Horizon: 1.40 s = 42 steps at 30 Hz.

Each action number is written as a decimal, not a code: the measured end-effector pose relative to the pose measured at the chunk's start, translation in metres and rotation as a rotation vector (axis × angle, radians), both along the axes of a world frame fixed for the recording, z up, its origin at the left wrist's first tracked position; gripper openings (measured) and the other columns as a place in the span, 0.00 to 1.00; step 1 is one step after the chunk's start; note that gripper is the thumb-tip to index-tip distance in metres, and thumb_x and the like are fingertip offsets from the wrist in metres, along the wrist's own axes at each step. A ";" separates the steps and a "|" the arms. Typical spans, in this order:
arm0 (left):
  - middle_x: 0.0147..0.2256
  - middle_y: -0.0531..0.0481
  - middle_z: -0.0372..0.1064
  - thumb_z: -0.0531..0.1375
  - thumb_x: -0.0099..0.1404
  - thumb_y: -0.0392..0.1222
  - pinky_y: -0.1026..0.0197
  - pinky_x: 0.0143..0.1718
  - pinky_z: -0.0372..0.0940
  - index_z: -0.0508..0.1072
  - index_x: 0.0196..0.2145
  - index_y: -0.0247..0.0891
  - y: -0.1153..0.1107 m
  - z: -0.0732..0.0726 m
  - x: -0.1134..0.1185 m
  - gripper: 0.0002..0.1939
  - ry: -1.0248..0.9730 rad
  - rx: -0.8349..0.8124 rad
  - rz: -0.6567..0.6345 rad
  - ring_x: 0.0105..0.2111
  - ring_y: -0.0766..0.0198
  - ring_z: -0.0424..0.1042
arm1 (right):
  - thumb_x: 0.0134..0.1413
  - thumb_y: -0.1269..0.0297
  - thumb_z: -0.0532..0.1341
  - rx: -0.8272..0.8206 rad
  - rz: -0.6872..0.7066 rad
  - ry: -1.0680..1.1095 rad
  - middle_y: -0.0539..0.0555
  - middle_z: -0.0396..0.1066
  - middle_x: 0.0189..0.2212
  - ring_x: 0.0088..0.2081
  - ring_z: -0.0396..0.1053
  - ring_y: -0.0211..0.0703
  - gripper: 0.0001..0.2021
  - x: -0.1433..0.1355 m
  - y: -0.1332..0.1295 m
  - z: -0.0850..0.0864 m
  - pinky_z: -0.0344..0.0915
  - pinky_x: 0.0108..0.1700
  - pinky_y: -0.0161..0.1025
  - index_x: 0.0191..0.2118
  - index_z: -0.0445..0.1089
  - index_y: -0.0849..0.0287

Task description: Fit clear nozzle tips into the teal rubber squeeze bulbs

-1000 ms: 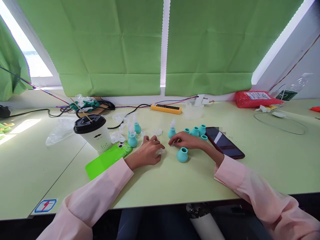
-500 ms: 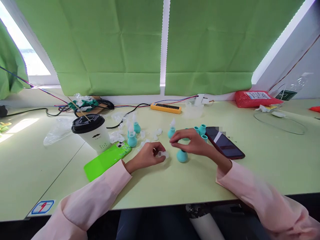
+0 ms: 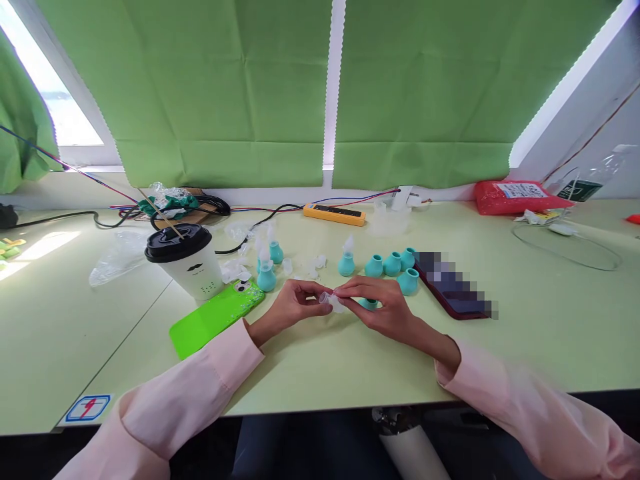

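Note:
My left hand [image 3: 299, 305] pinches a small translucent plastic piece [image 3: 326, 299] between thumb and fingers. From the right, my right hand [image 3: 377, 301] meets it, its thumb and fingertips closed on the same piece. A teal rubber bulb [image 3: 369, 303] stands partly hidden behind my right hand. Beyond that hand is a cluster of open-necked teal bulbs [image 3: 392, 264]. Another teal bulb [image 3: 346, 265] carries a clear pointed tip. More tipped bulbs [image 3: 267, 277] stand to the left, beside loose clear plastic bits [image 3: 316, 265].
A lidded paper cup [image 3: 193, 273] and a green phone case [image 3: 213, 323] are on the left. A dark phone [image 3: 450, 287] lies on the right. Farther back are a yellow power strip [image 3: 334, 215], black cables [image 3: 215, 207] and a red package [image 3: 515, 197].
My right hand has moved left and down from above the teal bulb to the clear piece in my left hand. Its fingers have closed there. The bulbs behind show more fully.

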<state>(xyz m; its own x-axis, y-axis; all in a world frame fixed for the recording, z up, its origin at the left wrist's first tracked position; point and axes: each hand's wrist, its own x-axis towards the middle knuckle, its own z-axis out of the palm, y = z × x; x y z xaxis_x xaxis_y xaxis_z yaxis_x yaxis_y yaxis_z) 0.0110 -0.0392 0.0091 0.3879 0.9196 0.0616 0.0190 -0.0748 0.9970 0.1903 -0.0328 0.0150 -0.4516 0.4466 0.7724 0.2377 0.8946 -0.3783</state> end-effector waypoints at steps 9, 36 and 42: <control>0.29 0.48 0.70 0.63 0.45 0.39 0.64 0.31 0.62 0.73 0.34 0.32 0.002 -0.003 -0.001 0.15 -0.041 -0.011 -0.003 0.29 0.67 0.66 | 0.45 0.74 0.58 0.061 -0.079 0.068 0.50 0.73 0.30 0.32 0.71 0.39 0.12 -0.004 -0.004 -0.008 0.69 0.34 0.34 0.37 0.69 0.54; 0.26 0.53 0.64 0.59 0.53 0.40 0.65 0.30 0.62 0.65 0.45 0.36 -0.002 -0.003 0.000 0.20 -0.051 0.182 0.086 0.26 0.70 0.65 | 0.44 0.63 0.58 0.053 -0.192 -0.103 0.57 0.64 0.43 0.45 0.62 0.46 0.23 0.004 -0.012 0.019 0.60 0.46 0.45 0.49 0.56 0.58; 0.25 0.50 0.65 0.58 0.54 0.42 0.63 0.29 0.63 0.68 0.39 0.32 0.001 -0.006 -0.001 0.16 -0.010 0.205 0.114 0.25 0.68 0.66 | 0.38 0.49 0.59 -0.096 -0.334 -0.623 0.56 0.69 0.31 0.34 0.65 0.47 0.23 0.031 0.005 0.041 0.60 0.35 0.41 0.38 0.65 0.61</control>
